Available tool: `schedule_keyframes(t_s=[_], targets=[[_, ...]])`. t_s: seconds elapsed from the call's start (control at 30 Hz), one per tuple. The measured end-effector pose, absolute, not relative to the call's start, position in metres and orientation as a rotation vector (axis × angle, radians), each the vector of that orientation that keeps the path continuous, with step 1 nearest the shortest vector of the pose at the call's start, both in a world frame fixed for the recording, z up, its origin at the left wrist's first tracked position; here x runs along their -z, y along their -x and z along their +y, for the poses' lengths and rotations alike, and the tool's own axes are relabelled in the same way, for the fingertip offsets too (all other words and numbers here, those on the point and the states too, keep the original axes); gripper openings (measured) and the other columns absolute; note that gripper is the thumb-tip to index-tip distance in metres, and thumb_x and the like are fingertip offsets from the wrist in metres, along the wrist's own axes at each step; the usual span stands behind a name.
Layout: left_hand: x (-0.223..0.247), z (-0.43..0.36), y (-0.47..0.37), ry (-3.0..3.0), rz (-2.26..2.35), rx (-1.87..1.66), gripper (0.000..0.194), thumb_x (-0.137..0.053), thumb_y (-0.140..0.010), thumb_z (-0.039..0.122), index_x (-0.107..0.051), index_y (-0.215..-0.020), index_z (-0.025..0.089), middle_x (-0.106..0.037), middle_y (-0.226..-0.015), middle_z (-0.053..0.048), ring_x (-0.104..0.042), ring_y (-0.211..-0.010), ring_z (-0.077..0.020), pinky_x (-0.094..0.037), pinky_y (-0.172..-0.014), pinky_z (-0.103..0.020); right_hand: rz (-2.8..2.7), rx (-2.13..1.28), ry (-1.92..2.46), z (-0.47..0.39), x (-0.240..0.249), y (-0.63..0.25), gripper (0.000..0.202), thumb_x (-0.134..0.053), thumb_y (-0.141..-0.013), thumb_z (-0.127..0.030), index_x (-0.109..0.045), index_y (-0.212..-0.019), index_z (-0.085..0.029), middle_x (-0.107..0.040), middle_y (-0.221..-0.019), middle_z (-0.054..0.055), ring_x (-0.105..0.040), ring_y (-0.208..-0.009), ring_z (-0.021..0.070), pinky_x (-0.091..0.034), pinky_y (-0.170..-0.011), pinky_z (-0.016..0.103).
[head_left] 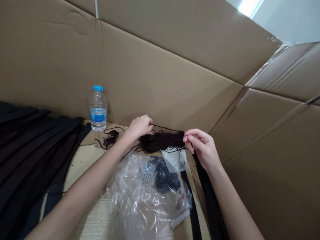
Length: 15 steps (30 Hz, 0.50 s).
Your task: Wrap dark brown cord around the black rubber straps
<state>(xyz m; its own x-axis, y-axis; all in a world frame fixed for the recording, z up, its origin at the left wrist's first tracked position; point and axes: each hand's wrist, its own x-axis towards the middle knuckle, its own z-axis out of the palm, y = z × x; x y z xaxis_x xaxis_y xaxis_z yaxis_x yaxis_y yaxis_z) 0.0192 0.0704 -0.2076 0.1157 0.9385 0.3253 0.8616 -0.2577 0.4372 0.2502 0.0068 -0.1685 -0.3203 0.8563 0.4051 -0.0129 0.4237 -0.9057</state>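
A bundle of dark brown cord (161,141) lies by the cardboard wall, between my two hands. My left hand (141,126) is closed above its left end, and a single strand stretches from it toward the right. At the bundle's right end, my right hand (202,147) has thumb and fingers pinched together where that strand arrives. The exact grip at those fingertips is too small to see clearly. A smaller tangle of the same cord (110,138) rests left of my left wrist. Just below the bundle is a clear plastic bag (136,203) with printed lettering and dark material in or under it.
A water bottle with a blue cap (98,114) stands upright against the cardboard wall (161,88). Dark fabric strips (24,157) spread over the left side. A black strap (192,208) runs down beside the bag. A white paper piece (174,159) lies under the bundle's edge.
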Motion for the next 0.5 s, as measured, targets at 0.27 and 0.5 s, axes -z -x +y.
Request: schedule_keyframes(t_s=[0.27,0.5], targets=[[0.121,0.049,0.039,-1.993,2.146,-1.248,0.026,-0.051,-0.077,0.025,-0.071,-0.091,0.016,-0.071,-0.096,-0.013,-0.064,-0.092,-0.0299,-0.048,-0.082,-0.041,-1.755,-0.722,1.265,0.014,0.218,-0.33,0.025,-0.064,-0.067,-0.042,-0.065,-0.07,-0.017,-0.064,-0.062,0.004,-0.059,-0.06,0.0181,-0.048,-0.06,0.031],[0.006,-0.034,0.077,-1.981,1.85,-1.603,0.052,-0.034,-0.081,0.032,-0.06,-0.102,-0.007,-0.063,-0.088,-0.007,-0.064,-0.088,-0.0219,-0.041,-0.071,-0.035,-1.684,-0.617,1.527,0.029,0.251,-0.356,0.021,-0.059,-0.085,-0.033,-0.061,-0.077,-0.014,-0.062,-0.066,0.001,-0.061,-0.063,0.0148,-0.05,-0.062,0.03]])
